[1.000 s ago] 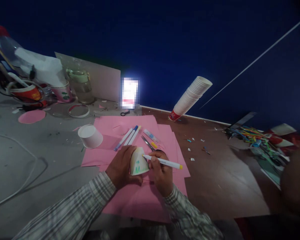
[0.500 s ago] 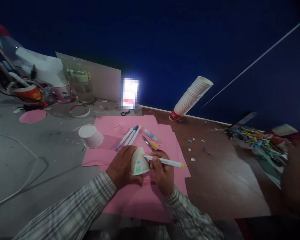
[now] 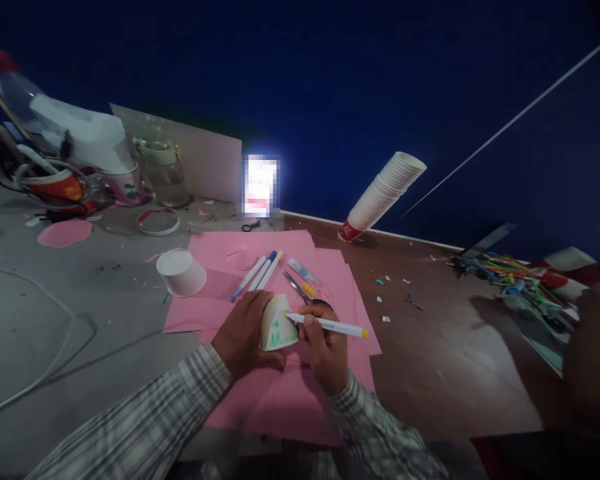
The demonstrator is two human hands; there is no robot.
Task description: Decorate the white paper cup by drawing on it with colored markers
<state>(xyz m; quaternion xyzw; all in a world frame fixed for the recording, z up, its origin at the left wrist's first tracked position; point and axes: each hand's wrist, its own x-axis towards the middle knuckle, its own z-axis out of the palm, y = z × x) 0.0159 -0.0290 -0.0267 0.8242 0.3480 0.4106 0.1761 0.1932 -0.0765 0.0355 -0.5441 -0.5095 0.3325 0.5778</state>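
Observation:
My left hand (image 3: 245, 332) is wrapped round a paper cup (image 3: 279, 327), held tilted over pink paper (image 3: 290, 407). Green grass-like strokes and a small green plant shape mark the cup's side. Between the fingers of my right hand (image 3: 325, 348) is a white marker (image 3: 339, 327) with a yellow end, its tip at the cup's surface. Just beyond the cup lie scissors (image 3: 296, 285), a yellow cap (image 3: 309, 290), a clear tube with a blue label (image 3: 303, 271) and several markers (image 3: 255, 277). Another white cup (image 3: 181, 272) stands upside down to the left.
A tall stack of paper cups (image 3: 383, 193) leans at the back. Far left are a jar (image 3: 163, 173) and a red cup of tools (image 3: 55, 190). A tangle of coloured strips (image 3: 505, 273) lies right, near another person's blurred hand (image 3: 593, 333). Paper scraps dot the brown surface.
The marker's tip has shifted very slightly on the cup, and the cup has turned a little. At the far right, the other person's blurred hand has moved slightly.

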